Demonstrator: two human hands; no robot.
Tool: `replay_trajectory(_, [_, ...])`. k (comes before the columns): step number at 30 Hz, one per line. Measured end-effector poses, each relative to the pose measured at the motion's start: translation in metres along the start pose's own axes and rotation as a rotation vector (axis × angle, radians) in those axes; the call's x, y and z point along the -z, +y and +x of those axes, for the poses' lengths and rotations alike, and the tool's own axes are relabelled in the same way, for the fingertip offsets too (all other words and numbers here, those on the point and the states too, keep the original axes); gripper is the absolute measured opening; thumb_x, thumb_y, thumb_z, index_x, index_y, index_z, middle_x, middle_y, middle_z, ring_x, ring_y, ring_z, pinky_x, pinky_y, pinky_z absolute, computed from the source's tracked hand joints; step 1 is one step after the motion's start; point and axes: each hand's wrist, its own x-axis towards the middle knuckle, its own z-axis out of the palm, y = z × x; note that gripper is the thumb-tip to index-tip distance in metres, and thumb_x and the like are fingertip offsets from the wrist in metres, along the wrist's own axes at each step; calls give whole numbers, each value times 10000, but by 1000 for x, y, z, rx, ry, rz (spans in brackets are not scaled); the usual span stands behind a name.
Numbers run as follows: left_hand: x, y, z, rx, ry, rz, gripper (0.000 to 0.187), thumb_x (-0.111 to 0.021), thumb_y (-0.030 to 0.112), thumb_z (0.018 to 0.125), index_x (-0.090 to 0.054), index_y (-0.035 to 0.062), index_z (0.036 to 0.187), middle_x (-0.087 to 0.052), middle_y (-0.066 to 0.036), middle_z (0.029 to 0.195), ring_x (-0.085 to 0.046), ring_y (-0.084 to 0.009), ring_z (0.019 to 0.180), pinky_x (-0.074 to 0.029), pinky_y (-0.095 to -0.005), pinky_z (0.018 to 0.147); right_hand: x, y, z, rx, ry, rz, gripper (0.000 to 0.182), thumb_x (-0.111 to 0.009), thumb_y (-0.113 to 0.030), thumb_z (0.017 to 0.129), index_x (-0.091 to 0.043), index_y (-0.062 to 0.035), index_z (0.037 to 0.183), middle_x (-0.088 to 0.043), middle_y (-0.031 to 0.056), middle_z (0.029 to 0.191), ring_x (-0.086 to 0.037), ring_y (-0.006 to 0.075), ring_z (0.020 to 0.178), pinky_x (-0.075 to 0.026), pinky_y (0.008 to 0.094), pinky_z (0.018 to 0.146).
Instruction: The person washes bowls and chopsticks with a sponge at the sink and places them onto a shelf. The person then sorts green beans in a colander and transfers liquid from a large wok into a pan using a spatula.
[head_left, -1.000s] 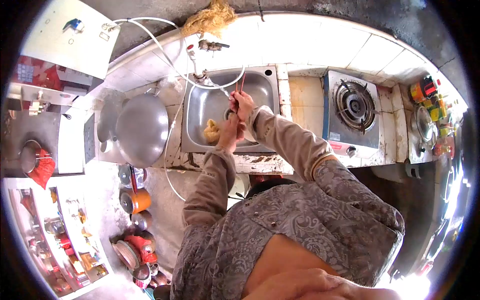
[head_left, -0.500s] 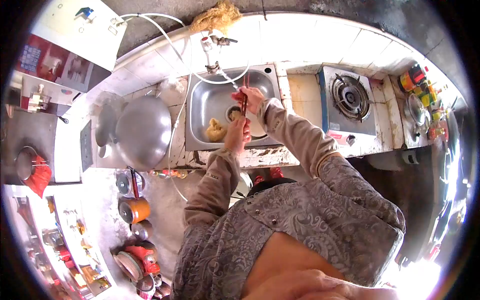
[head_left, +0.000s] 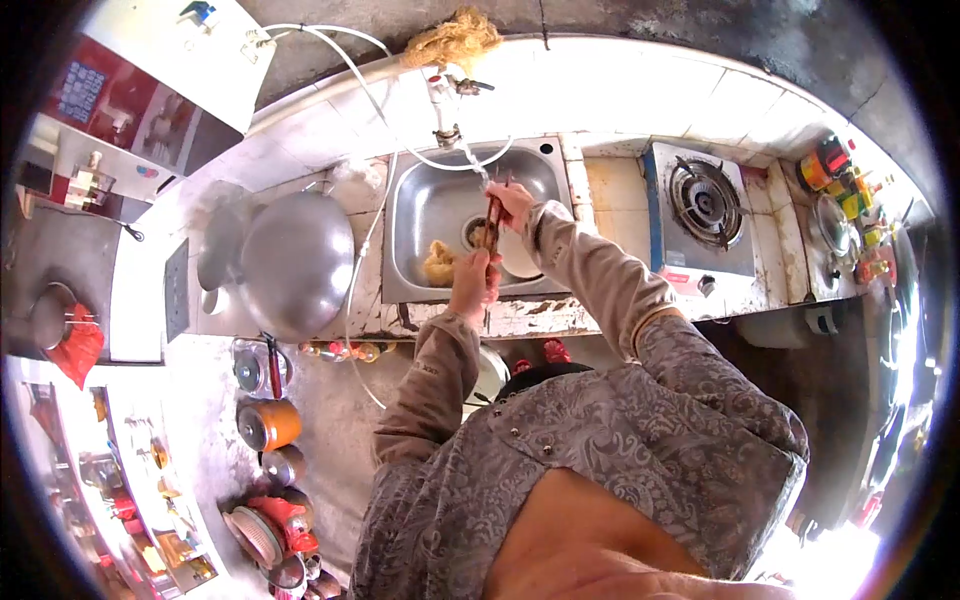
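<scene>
Over the steel sink (head_left: pixel 405 215), both of my hands are closed round a bunch of reddish-brown chopsticks (head_left: pixel 492 232). My left hand (head_left: pixel 472 282) grips the end nearer to me, close to the sink's front edge. Farther in, my right hand (head_left: pixel 515 205) wraps the chopsticks under the tap (head_left: pixel 446 125), and water seems to run from its spout beside the fingers. A yellowish scrubbing sponge or loofah (head_left: pixel 438 263) lies in the basin, left of the drain (head_left: pixel 474 234). The exact number of chopsticks is hidden by my fingers.
Left of the sink a large wok (head_left: pixel 297 262) lies on the counter, with a white hose (head_left: pixel 362 250) hanging beside it. A gas stove (head_left: pixel 705 205) stands to the right. Bottles (head_left: pixel 825 170) crowd the far right corner. Loofah fibre (head_left: pixel 455 38) rests on the ledge.
The chopsticks have shifted toward me, sticking out less beyond my right hand. Both hands still grip them. The whole view has shifted slightly.
</scene>
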Motion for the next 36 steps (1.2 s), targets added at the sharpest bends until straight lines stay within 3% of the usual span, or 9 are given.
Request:
replay_trajectory(6, [2, 16, 17, -14, 81, 56, 276, -437, 320, 911, -476, 98, 751, -329, 45, 490, -259, -68, 332, -204, -232, 304, -11, 31, 15, -50, -136, 57, 182, -607, -253, 791, -605, -87, 717, -472, -3, 579, -457, 135, 503, -385, 303, 481])
replay_trajectory(11, [0, 20, -9, 72, 23, 111, 303, -434, 328, 921, -465, 97, 728, -314, 50, 478, -254, -63, 327, -195, -234, 299, 4, -17, 16, 29, -24, 268, 236, -539, -221, 894, -527, -83, 703, -446, -46, 513, -390, 58, 396, -355, 192, 368])
replay_trajectory(18, [-2, 11, -25, 72, -87, 15, 295, -468, 339, 921, -476, 86, 769, -302, 47, 471, -245, -70, 325, -188, -241, 310, 22, -35, 11, 33, 55, 178, 272, -507, -302, 892, -527, -103, 708, -394, -23, 499, -364, 111, 393, -282, 269, 353])
replay_trajectory(21, [10, 11, -41, 142, -129, -76, 258, -488, 326, 914, -498, 86, 820, -303, 49, 485, -264, -68, 349, -197, -240, 332, 55, -59, 11, 198, 51, 109, 307, -465, -307, 912, -533, -90, 705, -414, -8, 533, -335, 97, 380, -245, 269, 343])
replay_trajectory(24, [14, 14, -37, 131, -18, -168, 220, -491, 298, 913, -514, 85, 861, -328, 53, 518, -291, -65, 384, -222, -230, 356, 56, -78, -7, 648, 326, -433, 315, -426, -289, 918, -585, -42, 803, -528, 33, 618, -521, 188, 581, -455, 337, 586])
replay_trajectory(27, [10, 19, -27, 74, -107, -240, 142, -515, 225, 902, -513, 83, 898, -351, 61, 564, -293, -54, 415, -226, -212, 377, 14, -89, -33, 1150, 240, -199, 263, -407, -227, 921, -584, -49, 1000, -593, 104, 885, -548, 242, 857, -441, 353, 812])
replay_trajectory(30, [3, 26, -6, 199, -301, -363, 66, -492, 135, 909, -482, 74, 933, -317, 55, 585, -296, -48, 450, -225, -200, 398, -24, -130, -145, 860, 222, -510, 289, -452, -200, 926, -455, -70, 1185, -546, 180, 1060, -506, 308, 1006, -406, 368, 911])
replay_trajectory(32, [4, 30, 2, 237, -385, -470, 69, -450, 90, 923, -483, 56, 973, -367, 29, 635, -313, -54, 465, -240, -206, 412, -58, -119, -74, 1536, 170, -609, 259, -542, -108, 827, -577, 10, 1055, -584, 171, 1078, -532, 314, 1030, -410, 378, 941])
replay_trajectory(36, [22, 37, 26, 321, -359, -617, 138, -382, 72, 942, -493, 1, 983, -438, -20, 702, -357, -77, 498, -284, -213, 449, -75, -112, -97, 1423, 305, -945, 655, -663, -260, 763, -354, -78, 1311, -449, 162, 1257, -508, 326, 1085, -443, 416, 906])
